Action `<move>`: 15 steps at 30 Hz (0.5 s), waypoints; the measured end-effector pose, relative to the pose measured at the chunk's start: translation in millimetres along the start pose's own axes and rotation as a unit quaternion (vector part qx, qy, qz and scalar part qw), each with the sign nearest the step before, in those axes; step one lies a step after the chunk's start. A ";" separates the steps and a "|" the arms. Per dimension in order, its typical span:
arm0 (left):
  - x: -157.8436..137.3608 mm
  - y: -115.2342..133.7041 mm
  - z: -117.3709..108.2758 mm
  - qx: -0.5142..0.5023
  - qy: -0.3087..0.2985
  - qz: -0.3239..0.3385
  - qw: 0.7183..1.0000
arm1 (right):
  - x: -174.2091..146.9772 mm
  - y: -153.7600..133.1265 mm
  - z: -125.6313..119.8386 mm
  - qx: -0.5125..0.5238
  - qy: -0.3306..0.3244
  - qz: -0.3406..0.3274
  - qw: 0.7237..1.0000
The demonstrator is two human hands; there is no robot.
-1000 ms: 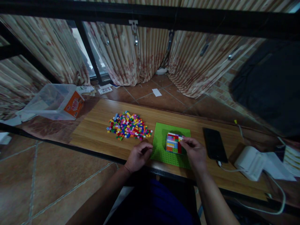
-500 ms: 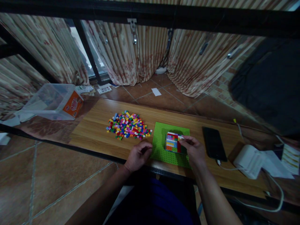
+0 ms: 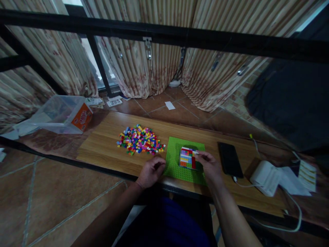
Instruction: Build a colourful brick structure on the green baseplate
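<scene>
A square, multicoloured toy-brick build (image 3: pixel 187 160) stands on a green baseplate (image 3: pixel 173 168), towards its right side. My right hand (image 3: pixel 211 168) is at the build's upper right corner, thumb and index finger pinched on a small white brick (image 3: pixel 197 152). Whether that brick touches the build I cannot tell. Beside the baseplate's left edge, my left hand (image 3: pixel 151 172) rests with its fingers curled in towards the thumb. Anything inside it is hidden. A pile of loose coloured bricks (image 3: pixel 140 139) lies on the wooden tabletop (image 3: pixel 102 144), left of the baseplate.
Right of the baseplate lies a black phone (image 3: pixel 230 159), with a white cable plugged in. Beyond it are a white roll (image 3: pixel 266 178) and papers. A clear plastic bin (image 3: pixel 64 115) with an orange label stands past the table's left end. Curtains hang behind.
The camera view has tilted up slightly and shifted. Both hands keep nearly the same places, the right fingers still at the build's upper right corner with the white brick.
</scene>
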State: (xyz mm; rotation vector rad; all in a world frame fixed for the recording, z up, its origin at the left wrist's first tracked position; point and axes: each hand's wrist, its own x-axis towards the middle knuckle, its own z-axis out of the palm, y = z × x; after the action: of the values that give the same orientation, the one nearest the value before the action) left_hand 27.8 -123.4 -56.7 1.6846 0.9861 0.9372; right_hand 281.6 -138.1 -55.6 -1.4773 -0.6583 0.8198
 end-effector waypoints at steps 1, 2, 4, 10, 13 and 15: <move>0.0 -0.1 0.1 -0.002 0.000 -0.002 1.000 | 0.4 -1.2 -1.2 0.009 0.006 0.006 1.000; 0.0 -0.1 0.2 -0.004 -0.001 -0.003 1.000 | 0.8 -2.5 -2.1 0.008 0.015 0.013 1.000; -0.2 -0.1 0.6 -0.008 -0.002 -0.005 1.000 | 1.2 -4.7 -2.4 -0.012 0.029 0.021 0.999; -0.7 -0.1 1.8 -0.006 0.005 -0.008 1.000 | 0.8 -1.2 4.0 -0.051 0.033 -0.011 0.998; -0.7 -0.8 1.6 -0.002 0.002 -0.007 1.000 | 1.3 3.8 4.4 -0.066 0.030 -0.034 0.997; -0.7 -1.1 1.2 0.001 0.000 -0.005 1.000 | 1.4 5.8 3.8 -0.082 0.031 -0.043 0.995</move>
State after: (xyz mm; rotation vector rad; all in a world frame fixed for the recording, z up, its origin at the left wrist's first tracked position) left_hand 28.4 -124.2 -58.1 1.6793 0.9955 0.9303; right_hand 278.9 -135.1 -61.5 -1.6038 -0.7513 0.6647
